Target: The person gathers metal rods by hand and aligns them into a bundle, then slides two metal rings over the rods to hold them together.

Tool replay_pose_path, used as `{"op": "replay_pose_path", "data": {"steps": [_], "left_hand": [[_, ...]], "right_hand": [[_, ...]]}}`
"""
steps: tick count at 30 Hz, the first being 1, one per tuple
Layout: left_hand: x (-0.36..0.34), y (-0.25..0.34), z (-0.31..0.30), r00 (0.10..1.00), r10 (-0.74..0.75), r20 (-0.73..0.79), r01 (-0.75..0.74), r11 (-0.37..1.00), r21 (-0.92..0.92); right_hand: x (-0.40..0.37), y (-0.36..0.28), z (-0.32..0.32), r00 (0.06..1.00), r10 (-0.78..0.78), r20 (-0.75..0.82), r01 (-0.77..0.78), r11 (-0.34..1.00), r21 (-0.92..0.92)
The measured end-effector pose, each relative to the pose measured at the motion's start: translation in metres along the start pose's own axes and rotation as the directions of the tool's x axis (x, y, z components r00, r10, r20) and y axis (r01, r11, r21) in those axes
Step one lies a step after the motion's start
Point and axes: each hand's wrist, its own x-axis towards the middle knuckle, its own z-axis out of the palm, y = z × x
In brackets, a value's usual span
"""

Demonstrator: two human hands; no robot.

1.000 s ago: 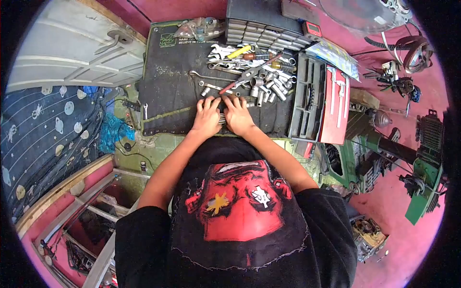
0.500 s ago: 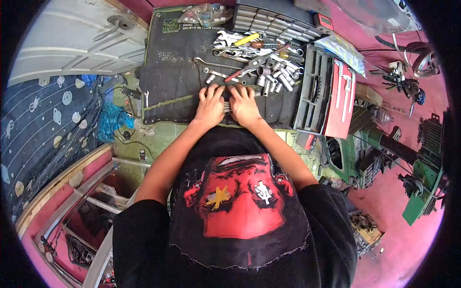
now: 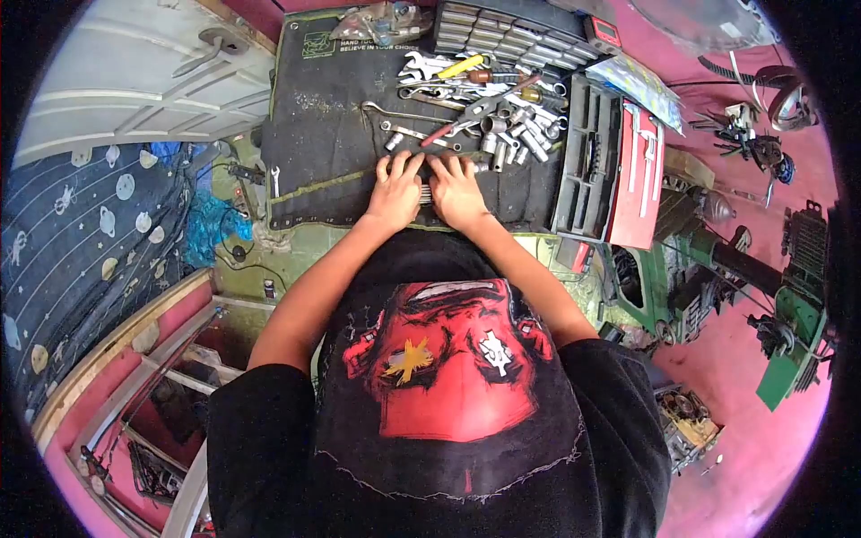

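Note:
My left hand (image 3: pixel 397 191) and my right hand (image 3: pixel 456 192) rest side by side near the front edge of the dark tool mat (image 3: pixel 323 117). Their fingers are curled over, closed around a small ribbed metal piece (image 3: pixel 426 194) that shows in the gap between them. Most of this piece is hidden, so its kind cannot be made out. Just beyond the fingers lie a ratchet-like wrench (image 3: pixel 420 135), a long spanner (image 3: pixel 408 113) and red-handled pliers (image 3: pixel 438 135). Loose sockets (image 3: pixel 516 139) are heaped beyond my right hand.
A pile of spanners and screwdrivers (image 3: pixel 462 76) lies at the back. To the right are a grey compartment tray (image 3: pixel 574 202) and a red case (image 3: pixel 635 215) with a caliper. A small-drawer cabinet (image 3: pixel 502 40) stands behind. One small spanner (image 3: pixel 275 182) lies at the left edge.
Both hands keep their place and grip around the ribbed metal piece, with only slight finger movement. The whole view has shifted a little.

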Motion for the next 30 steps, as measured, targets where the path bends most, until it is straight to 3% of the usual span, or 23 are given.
{"op": "replay_pose_path", "data": {"steps": [5, 12, 23, 30], "left_hand": [[-0.004, 0.001, -0.009, 0.997, -0.004, -0.078, 0.002, 1.000, -0.021], [-0.005, 0.003, -0.023, 0.986, -0.008, -0.168, 0.002, 0.999, -0.035], [0.006, 0.001, -0.044, 1.000, -0.023, -0.015, 0.019, 0.974, -0.225], [0.008, -0.001, -0.045, 1.000, -0.026, -0.018, 0.024, 0.993, -0.119]], "right_hand": [[-0.005, 0.000, -0.007, 0.986, -0.030, -0.166, 0.031, 1.000, 0.003], [-0.006, -0.004, -0.029, 0.992, 0.010, -0.126, -0.012, 1.000, -0.017], [-0.009, -0.004, -0.036, 0.992, 0.004, -0.130, -0.007, 1.000, -0.019], [-0.003, -0.007, -0.046, 0.993, 0.020, -0.114, -0.023, 1.000, -0.021]]}}
